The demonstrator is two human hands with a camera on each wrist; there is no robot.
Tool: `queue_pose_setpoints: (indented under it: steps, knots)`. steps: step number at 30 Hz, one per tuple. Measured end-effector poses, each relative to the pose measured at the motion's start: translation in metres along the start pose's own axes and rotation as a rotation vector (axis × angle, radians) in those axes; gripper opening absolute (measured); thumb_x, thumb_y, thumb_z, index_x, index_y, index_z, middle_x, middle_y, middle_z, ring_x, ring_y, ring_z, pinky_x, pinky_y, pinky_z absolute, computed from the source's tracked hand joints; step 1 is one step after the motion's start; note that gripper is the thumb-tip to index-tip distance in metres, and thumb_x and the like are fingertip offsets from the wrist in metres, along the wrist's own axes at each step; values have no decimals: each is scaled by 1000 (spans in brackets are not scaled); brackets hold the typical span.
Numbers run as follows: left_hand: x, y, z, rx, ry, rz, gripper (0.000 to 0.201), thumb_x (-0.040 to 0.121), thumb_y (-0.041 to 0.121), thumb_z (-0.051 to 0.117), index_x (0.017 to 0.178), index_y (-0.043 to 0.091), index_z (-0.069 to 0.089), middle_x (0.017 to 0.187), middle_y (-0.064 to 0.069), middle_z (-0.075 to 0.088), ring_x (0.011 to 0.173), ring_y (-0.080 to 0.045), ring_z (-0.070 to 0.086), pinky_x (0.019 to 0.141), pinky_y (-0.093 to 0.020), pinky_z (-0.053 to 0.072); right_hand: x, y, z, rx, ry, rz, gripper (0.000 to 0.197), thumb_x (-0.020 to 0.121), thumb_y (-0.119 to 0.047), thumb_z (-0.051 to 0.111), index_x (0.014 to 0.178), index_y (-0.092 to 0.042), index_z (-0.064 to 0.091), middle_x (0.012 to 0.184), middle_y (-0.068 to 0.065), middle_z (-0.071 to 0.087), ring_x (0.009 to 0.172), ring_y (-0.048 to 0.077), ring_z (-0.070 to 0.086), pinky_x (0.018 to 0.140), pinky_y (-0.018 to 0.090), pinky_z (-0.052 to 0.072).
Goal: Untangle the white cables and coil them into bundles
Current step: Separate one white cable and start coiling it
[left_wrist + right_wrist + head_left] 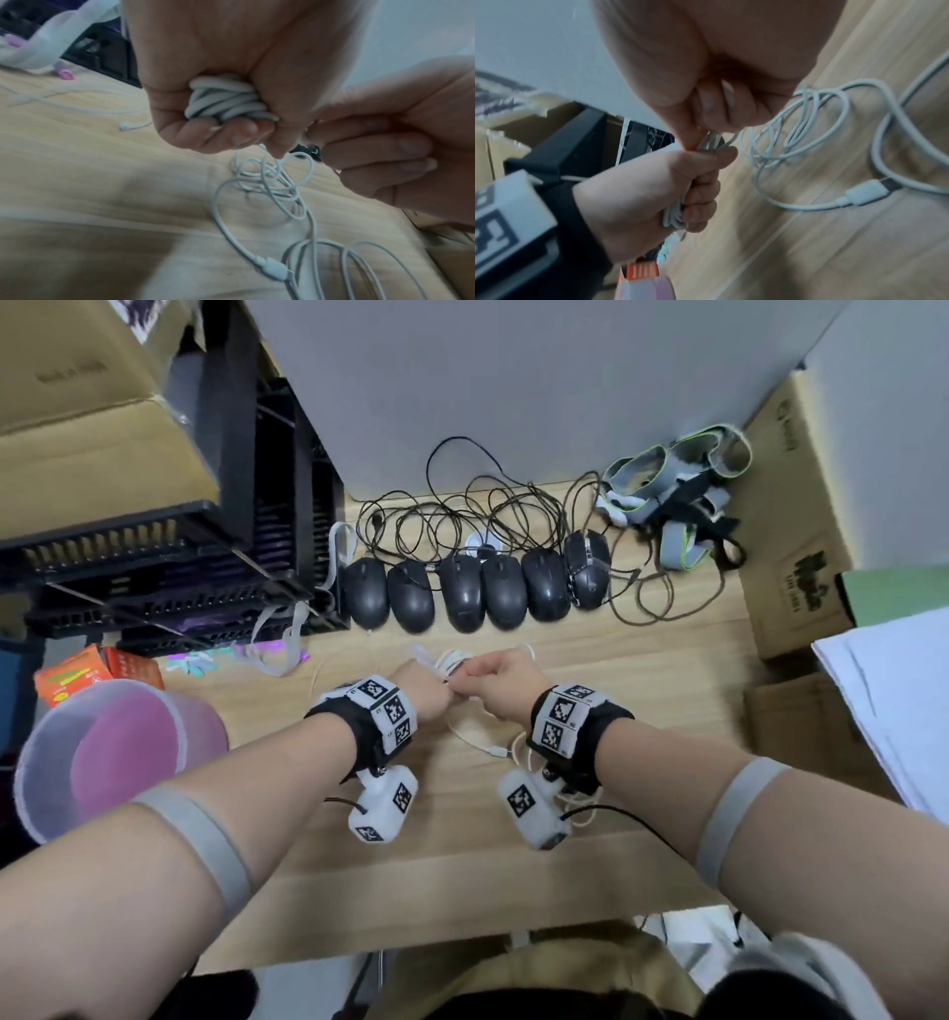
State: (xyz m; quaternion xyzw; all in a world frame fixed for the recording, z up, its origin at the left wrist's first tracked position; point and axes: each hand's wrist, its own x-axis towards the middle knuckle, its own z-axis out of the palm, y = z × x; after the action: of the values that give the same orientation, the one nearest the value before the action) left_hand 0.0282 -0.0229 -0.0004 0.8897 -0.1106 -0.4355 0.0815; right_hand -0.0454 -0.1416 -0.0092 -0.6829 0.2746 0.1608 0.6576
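Your left hand (429, 690) is clenched into a fist around a coiled bundle of white cable (226, 99), several turns packed tight inside the grip, held above the middle of the wooden bench (642, 690). Your right hand (500, 683) sits right against it, knuckles almost touching, with thumb and curled fingers (372, 150) pinching the strand where it leaves the bundle. In the right wrist view, the cable runs from that pinch straight into the left fist.

Below your hands, the loose white cables (272, 186) lie on the bench in overlapping loops, not yet coiled. One white plug (275, 270) rests near the front of that tangle, and a larger white USB plug (867, 191) lies flat on the wood beside the loops. Another white cable end (124, 126) lies apart, off to the left.

Along the far edge of the bench stands a row of black mice (477, 588) with their dark cords (462, 516) tangled behind them. A pink tub (113, 752) sits at your left, near stacked black trays (169, 567); grey straps (672, 490) lie at the far right.
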Motion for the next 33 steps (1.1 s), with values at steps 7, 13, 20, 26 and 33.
queue_pose_setpoints:
  steps: [7,13,20,26,33]
  knots:
    - [-7,26,-3,-249,66,73,34,91,17,63,61,10,49,53,-4,50,49,-20,46,49,-27,38,-17,11,-37,-78,20,164,23,79,-20,72,64,-12,57,45,0,44,34,11,36,39,19,28]
    - [-18,34,-5,-235,-181,302,31,82,14,75,60,12,53,42,3,48,38,-13,40,43,-21,32,-26,26,-46,66,25,192,10,90,-20,62,88,-10,62,61,6,56,46,14,54,48,26,46]
    - [-29,48,-5,-672,-344,127,75,82,89,25,49,21,30,45,3,24,35,-14,23,43,-22,19,-32,40,-50,39,24,74,5,90,-14,62,88,-9,62,66,7,59,42,3,56,44,17,45]
    - [-28,48,1,-666,-517,106,82,81,88,0,47,19,28,39,3,22,30,-12,22,38,-16,18,-36,37,-61,214,-42,72,9,86,-5,61,91,-10,67,82,10,67,67,11,65,55,22,52]
    - [-31,49,0,-630,-670,82,82,77,90,2,46,19,28,39,3,23,29,-11,23,37,-14,21,-28,20,-60,545,-222,17,29,95,1,47,100,-18,68,91,5,69,81,14,64,72,27,53]
